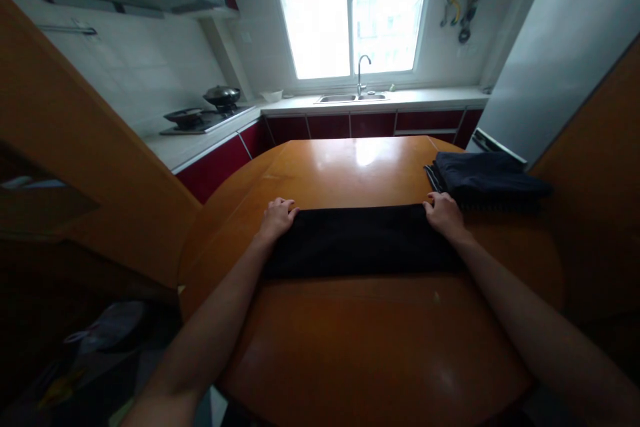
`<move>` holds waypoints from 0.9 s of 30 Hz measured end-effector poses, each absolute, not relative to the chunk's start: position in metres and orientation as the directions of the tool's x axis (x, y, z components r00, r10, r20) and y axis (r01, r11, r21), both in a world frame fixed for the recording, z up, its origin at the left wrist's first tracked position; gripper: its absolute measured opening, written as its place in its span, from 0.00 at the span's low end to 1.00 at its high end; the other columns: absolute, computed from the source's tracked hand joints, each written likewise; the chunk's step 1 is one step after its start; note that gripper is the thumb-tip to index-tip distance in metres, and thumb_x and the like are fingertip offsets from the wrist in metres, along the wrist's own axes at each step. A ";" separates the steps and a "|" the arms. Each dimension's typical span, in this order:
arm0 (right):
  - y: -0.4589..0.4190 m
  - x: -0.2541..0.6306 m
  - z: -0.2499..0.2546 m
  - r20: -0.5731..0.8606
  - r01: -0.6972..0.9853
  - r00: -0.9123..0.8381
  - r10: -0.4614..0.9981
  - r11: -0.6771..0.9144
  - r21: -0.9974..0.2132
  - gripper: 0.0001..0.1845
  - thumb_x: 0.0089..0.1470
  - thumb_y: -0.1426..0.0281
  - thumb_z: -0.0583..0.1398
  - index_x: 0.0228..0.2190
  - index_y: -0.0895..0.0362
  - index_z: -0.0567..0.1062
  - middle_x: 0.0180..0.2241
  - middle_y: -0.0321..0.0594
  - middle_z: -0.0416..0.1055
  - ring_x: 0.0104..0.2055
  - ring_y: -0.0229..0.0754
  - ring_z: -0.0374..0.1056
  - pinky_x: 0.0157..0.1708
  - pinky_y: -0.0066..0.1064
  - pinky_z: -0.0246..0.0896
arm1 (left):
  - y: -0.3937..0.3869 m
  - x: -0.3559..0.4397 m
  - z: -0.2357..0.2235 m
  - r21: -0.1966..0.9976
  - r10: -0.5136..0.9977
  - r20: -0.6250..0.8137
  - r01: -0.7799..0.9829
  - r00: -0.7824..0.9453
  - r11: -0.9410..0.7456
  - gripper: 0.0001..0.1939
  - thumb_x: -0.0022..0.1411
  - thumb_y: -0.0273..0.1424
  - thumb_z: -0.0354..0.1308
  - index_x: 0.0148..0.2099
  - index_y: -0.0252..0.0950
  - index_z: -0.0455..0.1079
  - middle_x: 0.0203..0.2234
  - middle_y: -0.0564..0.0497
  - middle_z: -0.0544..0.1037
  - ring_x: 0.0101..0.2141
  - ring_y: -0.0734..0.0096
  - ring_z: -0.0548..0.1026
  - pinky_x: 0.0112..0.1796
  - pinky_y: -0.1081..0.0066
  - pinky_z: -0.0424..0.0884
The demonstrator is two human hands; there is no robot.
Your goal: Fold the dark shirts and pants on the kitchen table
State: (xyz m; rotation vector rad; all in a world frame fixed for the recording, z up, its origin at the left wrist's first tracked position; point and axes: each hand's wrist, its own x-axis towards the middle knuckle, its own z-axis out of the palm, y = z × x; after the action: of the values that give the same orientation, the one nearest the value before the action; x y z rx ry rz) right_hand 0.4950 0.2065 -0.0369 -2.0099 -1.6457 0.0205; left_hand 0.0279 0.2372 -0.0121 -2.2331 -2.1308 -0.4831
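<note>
A black folded garment (360, 241) lies as a long flat strip across the wooden table; its exact kind cannot be made out. My left hand (279, 219) is at its far left corner, thumb and fingers closed on the edge. At the far right corner my right hand (445, 213) pinches the cloth in the same way. Both forearms reach over the strip's short ends. Just beyond my right hand rests a stack of folded dark clothes (487, 175), with a striped edge showing on its left side.
The round-ended wooden table (350, 340) fills the middle. Behind it run a counter with a sink (355, 98) and faucet, and a stove with a lidded pan (221, 95) at left. A fridge (560, 60) stands at right. Bags (113, 327) lie low at left.
</note>
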 end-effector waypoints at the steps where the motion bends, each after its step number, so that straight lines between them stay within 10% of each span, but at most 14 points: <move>1: 0.203 0.487 -0.032 0.359 0.919 0.244 0.901 -0.096 -0.382 0.22 0.61 0.66 0.56 0.52 0.64 0.75 0.52 0.59 0.71 0.55 0.56 0.67 0.54 0.43 0.61 | 0.232 0.038 -0.008 0.151 0.966 0.258 0.986 0.029 -0.070 0.23 0.68 0.41 0.52 0.58 0.35 0.72 0.57 0.37 0.73 0.58 0.49 0.69 0.56 0.56 0.65; 5: 0.184 0.423 -0.017 0.443 0.937 -0.002 0.896 0.157 -0.313 0.26 0.64 0.68 0.48 0.59 0.66 0.69 0.60 0.57 0.65 0.64 0.54 0.58 0.63 0.43 0.50 | 0.204 0.107 0.002 0.108 0.929 0.237 0.943 0.282 -0.314 0.28 0.73 0.39 0.43 0.68 0.31 0.59 0.66 0.37 0.62 0.66 0.54 0.58 0.63 0.56 0.55; 11: 0.160 0.342 -0.035 0.148 0.892 -0.356 0.923 0.383 -0.239 0.32 0.64 0.69 0.46 0.67 0.64 0.55 0.70 0.52 0.47 0.73 0.50 0.40 0.68 0.48 0.36 | 0.173 0.192 -0.027 0.109 0.825 0.122 0.819 0.551 -0.563 0.29 0.72 0.32 0.38 0.72 0.32 0.51 0.70 0.41 0.54 0.69 0.59 0.50 0.65 0.54 0.50; 27: 0.189 0.432 -0.053 0.096 0.973 -0.021 0.995 0.042 -0.227 0.38 0.67 0.53 0.43 0.69 0.63 0.51 0.71 0.51 0.42 0.73 0.48 0.35 0.69 0.51 0.24 | 0.190 0.156 -0.036 0.144 0.933 0.038 0.922 0.358 -0.360 0.33 0.73 0.47 0.36 0.73 0.36 0.51 0.71 0.44 0.49 0.70 0.57 0.46 0.66 0.51 0.43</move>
State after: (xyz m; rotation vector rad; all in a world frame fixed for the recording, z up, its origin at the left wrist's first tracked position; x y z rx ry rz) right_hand 0.4318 0.1886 -0.0527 -2.0236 -2.0892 0.1421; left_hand 0.1555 0.1900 -0.0356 -2.6673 -1.8282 -0.1828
